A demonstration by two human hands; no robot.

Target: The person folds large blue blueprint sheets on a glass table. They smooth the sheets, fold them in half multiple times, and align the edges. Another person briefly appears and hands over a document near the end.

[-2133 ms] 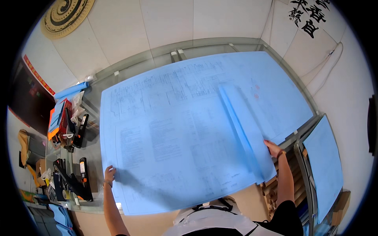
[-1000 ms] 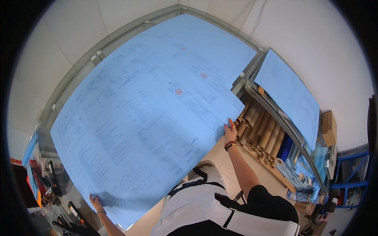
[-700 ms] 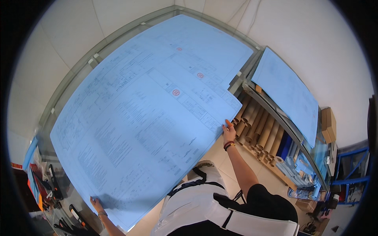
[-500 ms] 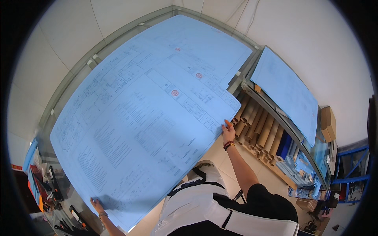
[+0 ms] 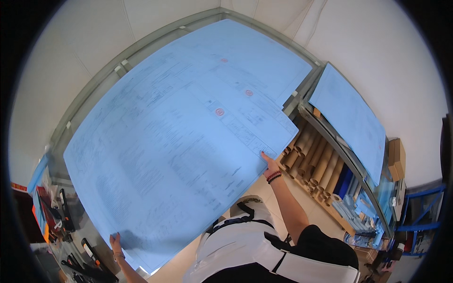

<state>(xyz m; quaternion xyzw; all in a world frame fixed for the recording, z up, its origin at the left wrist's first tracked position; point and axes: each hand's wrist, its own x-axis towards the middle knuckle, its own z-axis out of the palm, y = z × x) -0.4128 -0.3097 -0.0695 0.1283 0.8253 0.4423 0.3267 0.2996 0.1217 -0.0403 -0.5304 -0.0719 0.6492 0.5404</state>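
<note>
A large pale blue drawing sheet (image 5: pixel 155 174), printed with fine lines and a red round stamp, lies over the glass-topped table in front of me. At its near right edge my right hand (image 5: pixel 270 166) is closed on the margin, thumb on top and the other fingers hidden beneath. My left hand (image 5: pixel 115 244) grips the near left corner area, its thumb over the paper. Under this sheet and further back, another blue drawing sheet (image 5: pixel 264 52) shows its far part, with more red stamps. How many sheets are stacked cannot be told.
To the right, a second glass table (image 5: pixel 330 129) carries another blue sheet (image 5: pixel 351 118). Brown cardboard tubes (image 5: pixel 314 162) and blue rolls lie on a shelf below it. A cardboard box (image 5: pixel 396 159) stands beyond. Black-handled tools (image 5: pixel 89 257) lie at lower left. Walls border the far side.
The whole view has shifted slightly, so the tables sit further right. My right hand has slid a little left along the sheet's near edge, its thumb now lying over the paper.
</note>
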